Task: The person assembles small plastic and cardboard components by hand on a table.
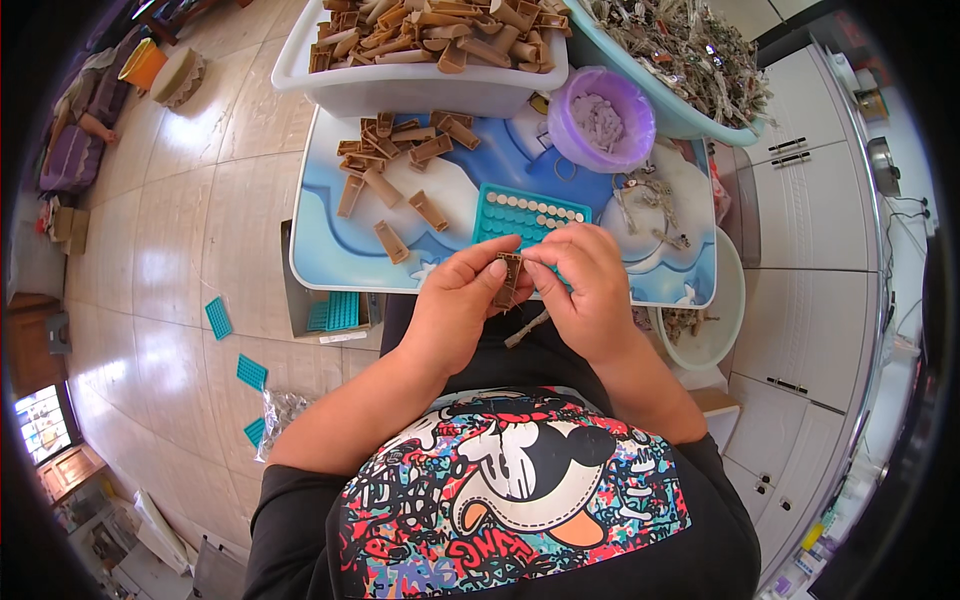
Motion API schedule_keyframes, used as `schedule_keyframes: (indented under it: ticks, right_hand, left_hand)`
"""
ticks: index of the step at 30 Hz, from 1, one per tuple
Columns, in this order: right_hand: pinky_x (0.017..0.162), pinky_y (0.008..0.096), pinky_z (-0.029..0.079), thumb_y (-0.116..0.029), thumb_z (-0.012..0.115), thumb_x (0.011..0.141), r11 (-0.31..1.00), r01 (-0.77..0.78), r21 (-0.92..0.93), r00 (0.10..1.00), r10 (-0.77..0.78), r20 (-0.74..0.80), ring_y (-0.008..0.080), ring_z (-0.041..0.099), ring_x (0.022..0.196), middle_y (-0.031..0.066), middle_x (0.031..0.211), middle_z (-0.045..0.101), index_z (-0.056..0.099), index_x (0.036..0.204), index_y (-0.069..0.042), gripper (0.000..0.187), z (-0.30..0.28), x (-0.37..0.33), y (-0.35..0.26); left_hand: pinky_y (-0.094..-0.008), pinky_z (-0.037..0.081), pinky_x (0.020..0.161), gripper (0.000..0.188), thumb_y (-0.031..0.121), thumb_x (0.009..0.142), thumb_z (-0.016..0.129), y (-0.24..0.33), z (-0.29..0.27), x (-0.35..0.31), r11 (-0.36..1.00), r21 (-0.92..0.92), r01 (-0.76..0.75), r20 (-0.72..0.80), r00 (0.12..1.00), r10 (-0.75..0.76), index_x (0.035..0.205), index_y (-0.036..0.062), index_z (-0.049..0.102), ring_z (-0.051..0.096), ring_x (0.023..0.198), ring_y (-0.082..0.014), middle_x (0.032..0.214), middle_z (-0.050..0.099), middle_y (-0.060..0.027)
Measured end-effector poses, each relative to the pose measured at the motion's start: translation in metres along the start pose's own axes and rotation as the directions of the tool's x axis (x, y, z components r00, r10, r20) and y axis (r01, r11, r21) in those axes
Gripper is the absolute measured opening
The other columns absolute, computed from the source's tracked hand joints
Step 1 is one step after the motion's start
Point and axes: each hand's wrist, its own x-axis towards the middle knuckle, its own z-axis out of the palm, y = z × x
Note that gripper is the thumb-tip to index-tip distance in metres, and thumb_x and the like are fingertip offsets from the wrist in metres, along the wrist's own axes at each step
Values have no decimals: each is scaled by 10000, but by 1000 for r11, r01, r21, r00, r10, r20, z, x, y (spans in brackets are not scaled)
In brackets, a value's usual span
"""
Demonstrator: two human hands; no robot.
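Note:
My left hand (450, 305) grips a small brown plastic casing (508, 285) between thumb and fingers, its hollow side facing up. Thumb and forefinger of my right hand (585, 285) pinch together at the casing's upper right edge; anything between them is too small to make out. Below the casing, a short wire bundle (527, 331) hangs over my lap. Just beyond my hands lies a teal tray (492, 222) with rows of round, whitish disc-shaped pieces in part of its pockets. Loose brown casings (428, 211) are scattered on the table to its left.
On the blue-and-white table (330, 225) stand a white tub (400, 97) heaped with casings, a purple-lined bowl (565, 138) of small pale pieces, and tangled wires (655, 205). A large basin (660, 95) of wire bundles is at far right; another basin (735, 300) sits below.

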Motion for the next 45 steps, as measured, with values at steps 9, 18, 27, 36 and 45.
schedule_keyframes:
  ticks: [9,18,27,36,45]
  right_hand:
    - [648,350,373,-78,718,671,997,-64,38,996,61,68,218,543,659,14,734,598,548,815,-87,223,6,-11,-9]
    - [634,343,399,15,665,688,951,-221,216,975,209,76,230,539,658,40,724,594,562,920,-69,267,11,-21,-17]
    - [618,352,404,8,688,688,941,-237,242,968,207,142,251,538,655,60,737,589,555,947,-73,302,20,-24,-18]
    - [593,369,389,-41,668,731,985,-71,154,979,40,200,256,547,644,72,709,578,592,919,-59,203,11,-12,-16]
    - [553,352,373,-49,659,743,995,15,96,995,-25,98,242,524,593,64,673,562,607,879,-46,145,14,-11,-6]
  left_hand:
    - [-318,495,854,213,80,929,492,5,0,1,995,-63,-76,-66,995,72,1128,5,480,586,997,-197,1039,570,-100]
    - [-335,504,852,214,88,932,485,8,4,3,989,-55,-141,-104,985,135,1127,2,464,576,1026,-218,1055,547,-101]
    - [-311,511,823,211,86,931,490,11,4,2,987,-68,-144,-116,984,136,1120,-4,460,582,1019,-209,1053,546,-103]
    - [-325,523,796,249,86,926,501,4,-4,3,996,-60,-73,-126,990,64,1159,-1,504,598,972,-208,1042,588,-104]
    - [-254,503,747,266,82,912,534,-4,-6,6,996,-77,-51,-127,991,41,1163,-8,541,602,858,-135,1013,614,-91]
